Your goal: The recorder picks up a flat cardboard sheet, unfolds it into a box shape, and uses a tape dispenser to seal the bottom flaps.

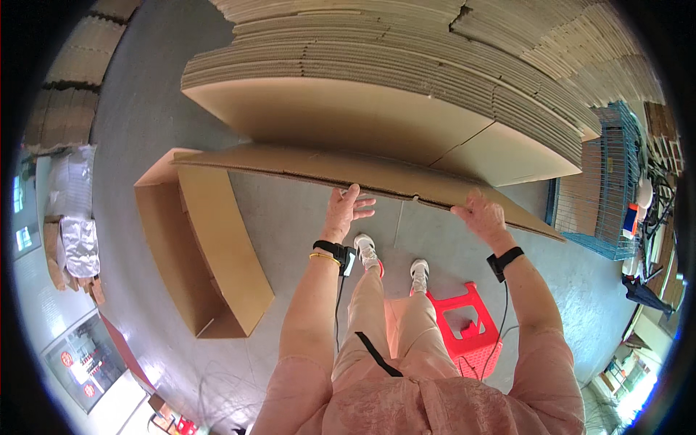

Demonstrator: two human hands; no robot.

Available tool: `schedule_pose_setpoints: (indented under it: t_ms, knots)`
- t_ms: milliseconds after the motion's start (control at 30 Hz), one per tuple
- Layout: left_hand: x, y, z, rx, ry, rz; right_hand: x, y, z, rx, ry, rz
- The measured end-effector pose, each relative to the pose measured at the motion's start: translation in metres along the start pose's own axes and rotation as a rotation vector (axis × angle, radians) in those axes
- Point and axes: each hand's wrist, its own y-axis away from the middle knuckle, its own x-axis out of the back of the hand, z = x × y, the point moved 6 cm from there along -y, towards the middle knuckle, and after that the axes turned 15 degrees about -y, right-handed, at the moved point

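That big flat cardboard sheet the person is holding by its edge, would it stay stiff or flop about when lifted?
The cardboard sheet probably stays fairly stiff: it spans out level from the left hand and right hand. Its fold lines could let it hinge. Thin and corrugated like the stack, it is likely light but unwieldy.

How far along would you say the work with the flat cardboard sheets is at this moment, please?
One opened brown cardboard box already lies on the grey floor at the left. In hand: the left hand and right hand grip the near edge of a flat brown cardboard sheet. Left: a tall stack of flat cardboard sheets behind it looks untouched.
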Motion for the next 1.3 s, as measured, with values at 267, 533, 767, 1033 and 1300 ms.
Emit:
schedule_pose_setpoints:
  t_ms: [267,533,767,1033,1300]
  knots:
    - [-0.001,0.014,-0.021,0.032,-0.016,0.148,-0.028,-0.003,0.012,0.153,0.281,0.021]
    - [-0.005,0.049,-0.066,0.168,0.053,0.344,-0.061,0.004,0.052,0.154,0.408,-0.115]
    - [-0.084,0.143,-0.093,0.084,0.074,0.286,0.06,0.042,0.067,0.17,0.257,0.129]
    - [-0.117,0.26,-0.158,0.162,-0.006,0.228,0.108,0.07,0.072,0.17,0.201,0.277]
    - [-0.12,0.352,-0.249,0.269,-0.261,0.062,0.042,0.08,0.092,-0.031,0.092,0.298]
